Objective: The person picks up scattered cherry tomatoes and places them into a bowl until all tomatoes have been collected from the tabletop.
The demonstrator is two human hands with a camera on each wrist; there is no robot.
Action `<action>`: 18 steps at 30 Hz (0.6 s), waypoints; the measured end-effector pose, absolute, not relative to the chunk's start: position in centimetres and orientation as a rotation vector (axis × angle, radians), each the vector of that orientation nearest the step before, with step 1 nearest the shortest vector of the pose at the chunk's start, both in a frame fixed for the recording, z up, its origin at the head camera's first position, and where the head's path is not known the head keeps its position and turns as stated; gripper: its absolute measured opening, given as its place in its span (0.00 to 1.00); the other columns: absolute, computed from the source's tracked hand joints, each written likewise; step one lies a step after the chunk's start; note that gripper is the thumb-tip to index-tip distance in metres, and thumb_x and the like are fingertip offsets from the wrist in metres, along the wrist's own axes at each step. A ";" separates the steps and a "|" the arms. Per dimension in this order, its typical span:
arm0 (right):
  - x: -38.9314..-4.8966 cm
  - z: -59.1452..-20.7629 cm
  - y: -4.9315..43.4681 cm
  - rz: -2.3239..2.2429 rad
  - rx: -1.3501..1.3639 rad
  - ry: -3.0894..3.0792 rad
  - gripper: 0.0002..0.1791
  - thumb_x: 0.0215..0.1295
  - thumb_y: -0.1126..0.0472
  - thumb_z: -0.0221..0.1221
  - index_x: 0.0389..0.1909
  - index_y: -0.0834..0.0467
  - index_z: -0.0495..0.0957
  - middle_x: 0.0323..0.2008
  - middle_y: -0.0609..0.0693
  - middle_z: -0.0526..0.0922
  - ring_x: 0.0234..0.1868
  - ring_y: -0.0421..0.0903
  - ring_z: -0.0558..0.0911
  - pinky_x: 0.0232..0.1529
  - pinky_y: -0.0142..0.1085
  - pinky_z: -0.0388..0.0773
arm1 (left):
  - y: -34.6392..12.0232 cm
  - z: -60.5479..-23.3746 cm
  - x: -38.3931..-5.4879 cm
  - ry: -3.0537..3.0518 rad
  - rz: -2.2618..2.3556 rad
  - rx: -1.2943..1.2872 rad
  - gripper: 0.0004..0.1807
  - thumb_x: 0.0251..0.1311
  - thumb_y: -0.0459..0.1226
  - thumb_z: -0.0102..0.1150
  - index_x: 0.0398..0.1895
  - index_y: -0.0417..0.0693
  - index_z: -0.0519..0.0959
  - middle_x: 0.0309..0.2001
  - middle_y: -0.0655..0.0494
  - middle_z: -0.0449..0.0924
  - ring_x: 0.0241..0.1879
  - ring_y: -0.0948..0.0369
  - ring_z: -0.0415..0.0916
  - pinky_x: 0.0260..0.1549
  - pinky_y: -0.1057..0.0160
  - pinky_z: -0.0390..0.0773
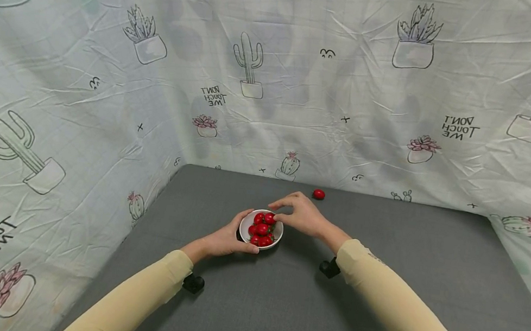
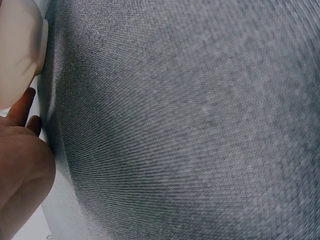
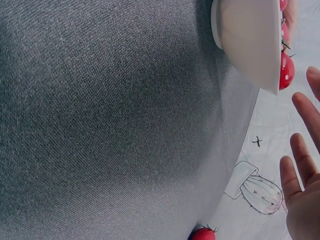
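A small white bowl (image 1: pixel 245 226) stands near the middle of the grey table, holding several red cherry tomatoes (image 1: pixel 262 229), some with green stems. My left hand (image 1: pixel 227 239) grips the bowl from the left, thumb at its near side and fingers around the far side. In the left wrist view, fingertips reach beneath the pale bowl wall (image 2: pixel 17 55). Above the bowl's right rim hovers my right hand (image 1: pixel 304 215), its thumb close to the tomatoes. The right wrist view shows its fingers (image 3: pixel 302 155) spread, with nothing seen between them.
One loose cherry tomato (image 1: pixel 318 194) lies by the table's back edge, beyond the right hand. A grey cloth covers the table (image 1: pixel 278 309). White curtains (image 1: pixel 275 79) printed with cacti hang behind and to the left. Black wrist cameras (image 1: pixel 330 268) sit under both forearms.
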State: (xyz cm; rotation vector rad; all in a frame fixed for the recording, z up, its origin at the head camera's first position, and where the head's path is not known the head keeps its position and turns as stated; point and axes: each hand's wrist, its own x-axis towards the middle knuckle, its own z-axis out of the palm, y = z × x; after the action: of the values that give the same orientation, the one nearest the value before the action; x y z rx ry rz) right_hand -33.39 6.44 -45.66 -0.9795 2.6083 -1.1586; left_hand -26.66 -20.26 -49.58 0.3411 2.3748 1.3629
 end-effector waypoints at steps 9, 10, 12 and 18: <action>-33.2 -45.4 7.0 -1.180 -0.963 2.629 0.15 0.69 0.55 0.68 0.56 0.45 0.87 0.53 0.39 0.85 0.62 0.47 0.69 0.60 0.51 0.70 | -20.3 -49.7 -26.7 2.376 1.365 0.373 0.61 0.56 0.51 0.76 0.84 0.60 0.42 0.79 0.50 0.50 0.76 0.53 0.53 0.70 0.41 0.56; -33.1 -45.3 7.2 -1.182 -0.959 2.632 0.15 0.69 0.55 0.67 0.56 0.45 0.87 0.53 0.39 0.85 0.63 0.47 0.69 0.60 0.51 0.70 | -20.3 -49.6 -26.7 2.374 1.367 0.376 0.61 0.56 0.51 0.76 0.84 0.60 0.42 0.79 0.50 0.50 0.76 0.53 0.53 0.70 0.42 0.56; -33.1 -45.3 7.5 -1.186 -0.949 2.636 0.15 0.70 0.55 0.67 0.56 0.46 0.86 0.53 0.39 0.84 0.64 0.48 0.68 0.60 0.52 0.70 | -20.3 -49.6 -26.7 2.373 1.369 0.375 0.61 0.56 0.51 0.76 0.84 0.59 0.42 0.79 0.50 0.50 0.75 0.53 0.53 0.70 0.42 0.57; -32.8 -44.9 8.8 -1.209 -0.898 2.646 0.16 0.69 0.54 0.67 0.57 0.45 0.86 0.54 0.39 0.83 0.66 0.48 0.66 0.61 0.53 0.69 | -20.3 -49.5 -26.5 2.385 1.358 0.345 0.62 0.55 0.52 0.77 0.84 0.60 0.42 0.79 0.50 0.50 0.76 0.52 0.53 0.69 0.41 0.56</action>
State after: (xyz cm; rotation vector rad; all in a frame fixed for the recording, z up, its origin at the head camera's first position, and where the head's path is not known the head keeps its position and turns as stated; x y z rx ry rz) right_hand -32.81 8.82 -44.94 -0.8981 2.6459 -1.2094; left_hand -26.53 -20.31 -49.48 0.3452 2.3849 1.3577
